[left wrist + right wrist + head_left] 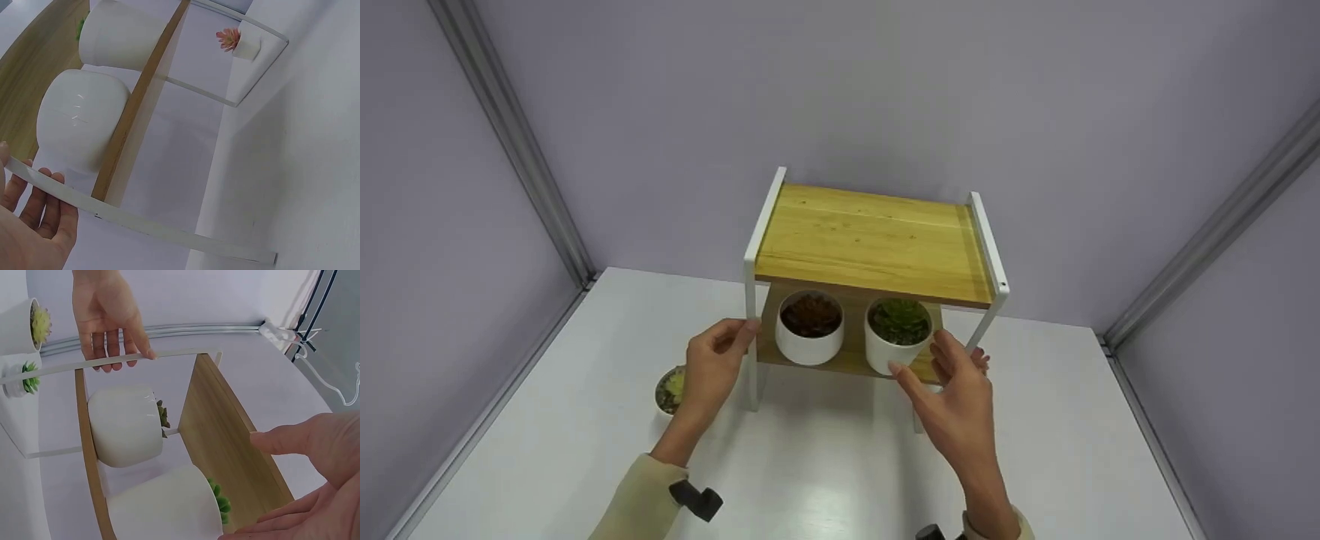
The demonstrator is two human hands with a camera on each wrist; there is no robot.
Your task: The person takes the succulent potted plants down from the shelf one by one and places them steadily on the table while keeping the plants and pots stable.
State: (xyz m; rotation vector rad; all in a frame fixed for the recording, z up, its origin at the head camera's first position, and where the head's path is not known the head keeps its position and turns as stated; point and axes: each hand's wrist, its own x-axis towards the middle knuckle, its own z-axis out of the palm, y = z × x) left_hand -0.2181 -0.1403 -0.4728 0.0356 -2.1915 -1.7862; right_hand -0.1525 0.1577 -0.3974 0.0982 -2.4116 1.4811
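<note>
Left hand point(716, 379): pinching the left front post point(751, 296) of the rack; thumb one side, fingers the other.
Right hand point(960, 405): holding nothing that I can make out; thumb and fingers spread fairly wide around the near right side of the green plant pot point(885, 354). Can't tell if it makes contact.
Rack point(870, 244): white frame, two wooden boards, standing on the bench point(547, 420) near the back wall point(847, 90).
Green plant pot: white, upright on the lower board point(853, 339), right half, near the front edge.
Brown plant pot point(810, 349): white, upright on the same board, left of the green one, small gap between.
Yellow plant pot point(670, 390): on the bench, left of the rack, partly behind the left forearm.
Pink plant pot point(246, 46): small, white, on the bench, right of the rack; mostly behind the right hand in the head view.
Small green plant point(31, 377): near the yellow one, right wrist view.
Sleeves point(641, 491): pale, black mount point(696, 500) at each wrist.
</note>
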